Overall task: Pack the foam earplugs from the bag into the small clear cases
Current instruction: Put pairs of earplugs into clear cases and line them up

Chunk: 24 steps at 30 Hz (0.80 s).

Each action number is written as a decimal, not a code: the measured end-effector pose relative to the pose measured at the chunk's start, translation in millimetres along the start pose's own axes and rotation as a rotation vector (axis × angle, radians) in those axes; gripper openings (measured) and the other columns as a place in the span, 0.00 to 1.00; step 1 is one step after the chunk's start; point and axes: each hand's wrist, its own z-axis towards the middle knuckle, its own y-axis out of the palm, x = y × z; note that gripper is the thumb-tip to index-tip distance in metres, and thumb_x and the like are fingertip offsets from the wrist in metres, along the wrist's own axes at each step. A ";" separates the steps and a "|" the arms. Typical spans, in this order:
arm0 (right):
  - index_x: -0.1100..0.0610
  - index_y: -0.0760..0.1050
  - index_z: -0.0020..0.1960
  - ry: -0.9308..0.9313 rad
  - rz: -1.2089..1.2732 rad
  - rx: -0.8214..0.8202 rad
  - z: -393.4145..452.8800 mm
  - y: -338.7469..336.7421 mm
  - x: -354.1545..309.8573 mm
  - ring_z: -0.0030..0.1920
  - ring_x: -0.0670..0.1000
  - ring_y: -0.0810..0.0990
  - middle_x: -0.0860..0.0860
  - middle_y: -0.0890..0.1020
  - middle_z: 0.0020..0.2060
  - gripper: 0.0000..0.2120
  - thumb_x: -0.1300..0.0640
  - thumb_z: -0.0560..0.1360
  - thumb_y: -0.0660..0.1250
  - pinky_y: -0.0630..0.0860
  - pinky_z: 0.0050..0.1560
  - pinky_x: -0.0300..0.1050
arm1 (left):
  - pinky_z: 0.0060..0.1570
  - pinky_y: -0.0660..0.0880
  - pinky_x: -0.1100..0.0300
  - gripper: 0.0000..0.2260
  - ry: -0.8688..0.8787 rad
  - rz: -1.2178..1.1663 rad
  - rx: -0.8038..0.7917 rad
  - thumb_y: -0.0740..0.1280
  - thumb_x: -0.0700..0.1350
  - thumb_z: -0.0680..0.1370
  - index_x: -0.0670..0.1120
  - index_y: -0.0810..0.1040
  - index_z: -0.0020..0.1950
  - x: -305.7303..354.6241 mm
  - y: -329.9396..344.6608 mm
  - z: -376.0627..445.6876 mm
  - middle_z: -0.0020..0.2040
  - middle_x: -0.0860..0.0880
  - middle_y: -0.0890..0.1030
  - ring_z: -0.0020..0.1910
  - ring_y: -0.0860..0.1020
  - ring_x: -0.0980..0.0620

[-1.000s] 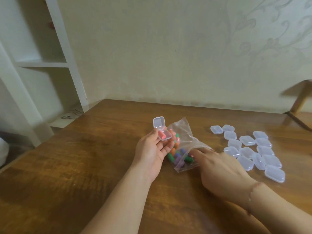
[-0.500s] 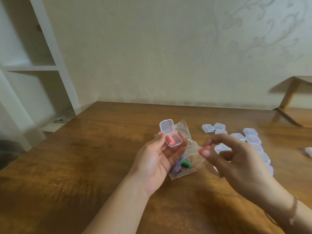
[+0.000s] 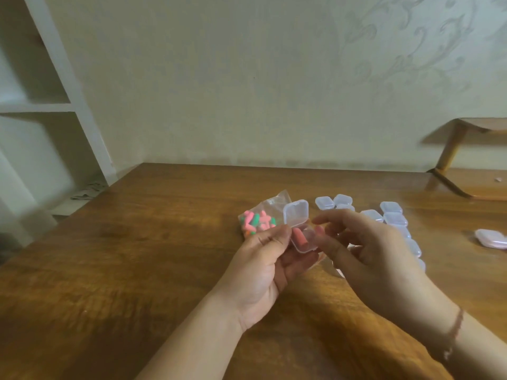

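My left hand holds a small clear case by its base, with the lid hinged up. An orange-pink earplug lies inside it. My right hand is at the case's right rim, thumb and forefinger close together on what looks like a pink earplug. The clear bag of pink, green and orange earplugs lies on the table just behind my left hand. Several closed empty clear cases lie to the right, partly hidden by my right hand.
One closed case with a pinkish content lies apart at the far right. A white shelf unit stands off the table's left corner. A wooden stand rises at the back right, and the wall runs along the table's far edge.
My right hand left the bag with a pink earplug pinched and came up to the open case. My left hand lifted the case slightly toward it. The view shifted left.
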 end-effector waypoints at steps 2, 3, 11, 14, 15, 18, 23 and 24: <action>0.44 0.79 0.53 -0.071 -0.083 0.007 -1.5 0.9 0.1 0.40 0.46 0.78 0.39 0.78 0.38 0.07 0.49 0.75 0.68 0.72 0.34 0.33 | 0.49 0.83 0.55 0.12 -0.002 0.035 -0.021 0.64 0.43 0.75 0.44 0.87 0.46 -0.3 0.5 0.1 0.54 0.38 0.84 0.51 0.84 0.47; 0.44 0.79 0.53 -0.107 -0.129 0.009 -2.3 1.3 -0.2 0.39 0.46 0.77 0.38 0.77 0.39 0.08 0.48 0.75 0.67 0.71 0.33 0.34 | 0.52 0.82 0.55 0.11 -0.005 0.051 -0.032 0.64 0.44 0.75 0.44 0.87 0.46 -0.1 0.6 -0.1 0.54 0.38 0.84 0.51 0.84 0.47; 0.42 0.77 0.52 -0.108 -0.117 0.005 -1.9 -3.7 -0.6 0.38 0.49 0.77 0.41 0.78 0.42 0.09 0.43 0.73 0.66 0.70 0.30 0.35 | 0.52 0.82 0.54 0.11 -0.010 0.060 -0.032 0.65 0.44 0.74 0.42 0.86 0.49 -1.8 0.4 0.7 0.55 0.38 0.84 0.51 0.84 0.46; 0.43 0.78 0.45 -0.066 -0.073 -0.009 -2.1 -5.1 0.0 0.40 0.49 0.78 0.42 0.79 0.42 0.03 0.51 0.73 0.69 0.68 0.30 0.31 | 0.47 0.83 0.56 0.12 -0.005 0.054 -0.003 0.66 0.44 0.73 0.38 0.82 0.50 -1.6 -1.9 2.2 0.53 0.38 0.84 0.48 0.84 0.47; 0.43 0.79 0.44 -0.060 -0.069 -0.009 -2.2 -4.3 -0.6 0.41 0.49 0.78 0.42 0.80 0.41 0.04 0.52 0.72 0.70 0.68 0.30 0.30 | 0.46 0.83 0.56 0.12 -0.003 0.060 -0.001 0.66 0.44 0.73 0.38 0.82 0.50 -1.4 -2.4 2.4 0.52 0.38 0.84 0.47 0.84 0.47; 0.43 0.80 0.41 -0.027 -0.006 0.012 -2.1 -1.2 -2.1 0.41 0.48 0.79 0.42 0.80 0.40 0.06 0.54 0.71 0.70 0.69 0.32 0.30 | 0.47 0.83 0.56 0.11 -0.006 0.091 0.001 0.66 0.44 0.73 0.38 0.82 0.49 -1.6 -3.4 2.5 0.51 0.38 0.83 0.46 0.84 0.47; 0.44 0.80 0.38 0.042 0.096 -0.001 -2.6 0.4 0.3 0.39 0.48 0.79 0.44 0.82 0.39 0.09 0.59 0.71 0.72 0.71 0.34 0.31 | 0.50 0.82 0.55 0.14 -0.016 0.145 -0.005 0.65 0.45 0.76 0.38 0.80 0.55 -1.8 -4.1 2.0 0.55 0.36 0.83 0.50 0.84 0.46; 0.45 0.80 0.38 0.044 0.093 0.006 -2.5 0.2 0.2 0.39 0.48 0.79 0.44 0.82 0.38 0.09 0.59 0.71 0.71 0.70 0.33 0.31 | 0.49 0.83 0.56 0.13 -0.019 0.153 -0.008 0.64 0.45 0.76 0.39 0.80 0.55 -1.8 -4.0 1.8 0.54 0.37 0.84 0.49 0.84 0.46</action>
